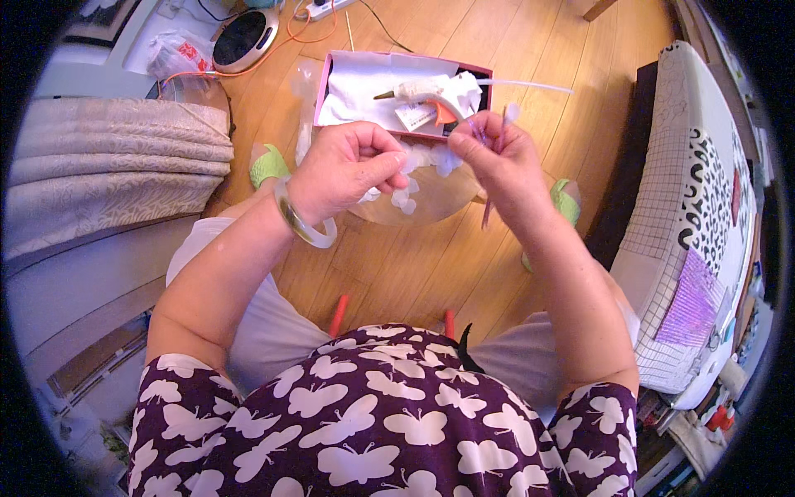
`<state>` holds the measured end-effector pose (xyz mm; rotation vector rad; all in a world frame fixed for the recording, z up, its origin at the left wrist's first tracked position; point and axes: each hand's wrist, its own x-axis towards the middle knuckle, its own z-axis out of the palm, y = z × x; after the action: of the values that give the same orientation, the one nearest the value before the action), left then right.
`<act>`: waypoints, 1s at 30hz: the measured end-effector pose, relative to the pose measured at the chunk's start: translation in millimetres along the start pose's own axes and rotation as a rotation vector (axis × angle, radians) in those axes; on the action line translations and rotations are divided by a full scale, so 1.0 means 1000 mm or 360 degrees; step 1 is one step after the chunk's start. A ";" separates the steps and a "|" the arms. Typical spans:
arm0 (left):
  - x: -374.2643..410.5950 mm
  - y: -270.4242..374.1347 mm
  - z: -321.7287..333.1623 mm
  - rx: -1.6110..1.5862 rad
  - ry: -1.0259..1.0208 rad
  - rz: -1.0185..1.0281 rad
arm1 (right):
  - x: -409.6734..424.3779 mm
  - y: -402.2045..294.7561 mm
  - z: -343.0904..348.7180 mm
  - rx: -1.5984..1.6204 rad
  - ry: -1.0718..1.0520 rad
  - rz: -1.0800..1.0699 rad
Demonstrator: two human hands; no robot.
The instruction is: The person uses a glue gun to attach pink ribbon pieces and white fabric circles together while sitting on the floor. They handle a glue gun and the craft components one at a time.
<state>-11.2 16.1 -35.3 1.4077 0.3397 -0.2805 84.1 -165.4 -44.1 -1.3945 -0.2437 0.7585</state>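
My left hand (354,168), with a jade-like bangle at its wrist, has its thumb and fingers pinched together. Something pale shows at its fingertips, too small to tell whether it is held. My right hand (497,149) grips thin purplish stems (487,214); a translucent white petal-like tip (512,113) shows above the fingers. Beyond both hands a white hot glue gun (435,93) with an orange trigger lies across a pink-edged box (322,93), a clear glue stick (528,84) protruding from its rear. Below the hands, translucent petal-like pieces (405,197) are scattered over a round tabletop (441,199).
A power strip (326,7) and orange cord lie on the wooden floor (534,56) at the back. Patterned fabric (124,143) hangs at left, near a plastic bag (177,53) and a dark-topped round device (245,38). A cloth-covered bed-like surface (658,205) borders the right.
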 end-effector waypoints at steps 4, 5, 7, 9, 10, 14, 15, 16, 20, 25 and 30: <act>0.006 0.003 0.002 -0.0003 -0.0103 0.0037 | 0.003 0.006 0.012 -0.0008 -0.0117 -0.0013; 0.007 0.004 0.001 0.0029 -0.0106 0.0032 | 0.004 0.005 0.013 -0.0041 -0.0137 -0.0010; 0.007 0.003 0.000 0.0089 -0.0119 0.0012 | 0.006 0.005 0.016 -0.0078 -0.0151 -0.0019; 0.009 0.004 0.000 0.0179 -0.0105 0.0094 | 0.008 0.005 0.018 -0.0087 -0.0148 -0.0055; 0.011 0.004 -0.001 0.0225 -0.0097 0.0136 | 0.009 0.006 0.018 -0.0066 -0.0149 -0.0056; 0.014 0.002 -0.004 0.0093 -0.0189 0.0131 | 0.010 0.010 0.022 0.0001 -0.0108 -0.0095; 0.012 0.006 -0.001 0.0126 -0.0151 0.0153 | 0.010 0.011 0.023 0.0016 -0.0083 -0.0110; 0.012 0.009 0.001 0.0159 -0.0114 0.0174 | 0.010 0.011 0.023 0.0007 -0.0092 -0.0120; 0.011 0.016 0.003 0.0388 -0.0033 0.0326 | 0.011 0.013 0.025 -0.0025 -0.0140 -0.0129; 0.012 0.022 0.007 0.0545 -0.0042 0.0272 | 0.010 0.013 0.024 -0.0082 -0.0196 -0.0151; 0.017 0.020 0.009 0.0503 -0.0052 0.0220 | 0.010 0.015 0.023 -0.0321 -0.0206 -0.0248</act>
<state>12.9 10.0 -23.2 1.7273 0.1739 -0.2505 73.5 -141.2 -56.5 -1.4976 -0.5362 0.7097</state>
